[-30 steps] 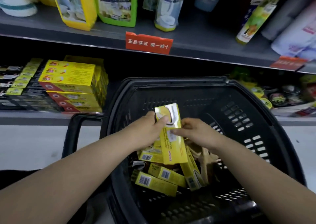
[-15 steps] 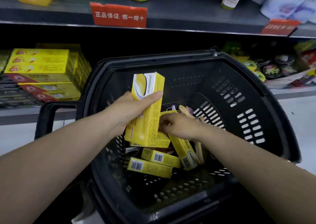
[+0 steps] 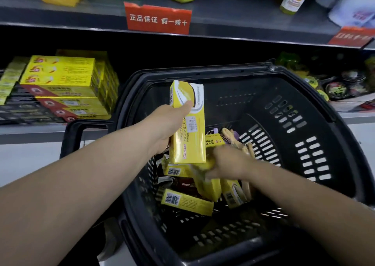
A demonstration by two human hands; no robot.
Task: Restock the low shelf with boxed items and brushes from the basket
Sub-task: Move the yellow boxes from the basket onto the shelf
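My left hand (image 3: 166,125) grips a tall yellow box (image 3: 187,123) upright above the black basket (image 3: 304,107), thumb across its front. My right hand (image 3: 227,164) is blurred low in the basket and holds another yellow box (image 3: 209,184) by its upper end. Several more yellow boxes (image 3: 186,201) lie on the basket floor. Wooden brushes (image 3: 245,144) lean against the basket's right side. The low shelf (image 3: 40,130) runs behind the basket.
Stacked yellow and red boxes (image 3: 67,83) fill the low shelf at the left, with dark packs beside them. Round tins (image 3: 341,87) sit at the shelf's right. The upper shelf (image 3: 233,22) carries bottles and a red label (image 3: 158,19).
My left hand has lifted its yellow box a little higher over the basket. My right hand has dropped lower and taken hold of another box.
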